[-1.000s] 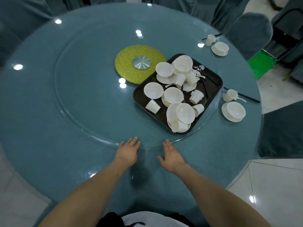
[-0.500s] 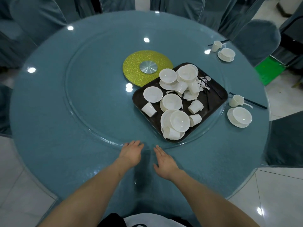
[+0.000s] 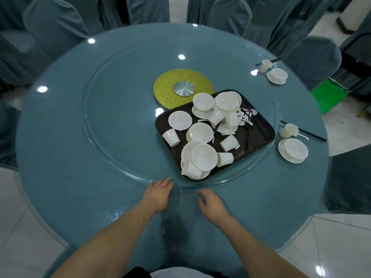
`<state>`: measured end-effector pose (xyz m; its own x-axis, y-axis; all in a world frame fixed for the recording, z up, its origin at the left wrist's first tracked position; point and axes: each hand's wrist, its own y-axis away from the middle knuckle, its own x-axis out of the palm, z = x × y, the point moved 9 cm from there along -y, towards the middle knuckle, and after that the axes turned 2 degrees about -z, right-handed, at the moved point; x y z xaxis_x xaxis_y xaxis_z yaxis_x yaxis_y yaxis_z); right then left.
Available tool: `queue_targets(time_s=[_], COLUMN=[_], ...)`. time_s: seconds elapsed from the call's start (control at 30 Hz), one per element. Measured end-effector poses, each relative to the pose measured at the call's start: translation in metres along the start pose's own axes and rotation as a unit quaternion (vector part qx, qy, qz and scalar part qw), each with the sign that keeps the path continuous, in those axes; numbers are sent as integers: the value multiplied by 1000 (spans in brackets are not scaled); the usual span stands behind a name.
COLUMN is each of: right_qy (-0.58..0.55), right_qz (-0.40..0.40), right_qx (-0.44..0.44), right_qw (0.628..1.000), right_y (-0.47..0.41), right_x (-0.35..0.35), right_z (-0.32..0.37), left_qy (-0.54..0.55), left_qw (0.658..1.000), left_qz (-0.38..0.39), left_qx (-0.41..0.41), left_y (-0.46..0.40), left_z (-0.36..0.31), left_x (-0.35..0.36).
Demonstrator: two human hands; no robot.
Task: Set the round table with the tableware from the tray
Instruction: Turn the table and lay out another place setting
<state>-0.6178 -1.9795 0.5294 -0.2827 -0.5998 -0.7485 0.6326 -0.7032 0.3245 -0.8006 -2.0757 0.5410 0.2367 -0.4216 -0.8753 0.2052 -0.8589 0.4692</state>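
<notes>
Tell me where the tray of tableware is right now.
The dark tray sits on the glass turntable, right of centre, just beyond the right hand and beside the gold disc.

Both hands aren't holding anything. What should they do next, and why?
Probably the right hand should reach for the bowl on its plate at the tray's near end. Both hands, the left hand too, hold nothing, that stack is closest, and only two places on the table look set.
</notes>
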Motion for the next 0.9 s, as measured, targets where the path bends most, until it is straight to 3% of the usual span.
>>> queue_targets(time_s=[0.33,0.63,0.9], right_qy=[56,177,200], right_qz=[-70,51,79], right_qx=[55,70,47], right_qw=[994,980,976], right_y=[-14,-23,-22], right_x=[-47,-44,-23], right_z=[-25,-27,-16], left_qy=[7,60,101], left_qw=[997,989,981], left_qz=[18,8,2], left_qx=[-69,-131,-167], left_y=[6,10,8], left_z=[37,76,106], left_x=[4,11,6])
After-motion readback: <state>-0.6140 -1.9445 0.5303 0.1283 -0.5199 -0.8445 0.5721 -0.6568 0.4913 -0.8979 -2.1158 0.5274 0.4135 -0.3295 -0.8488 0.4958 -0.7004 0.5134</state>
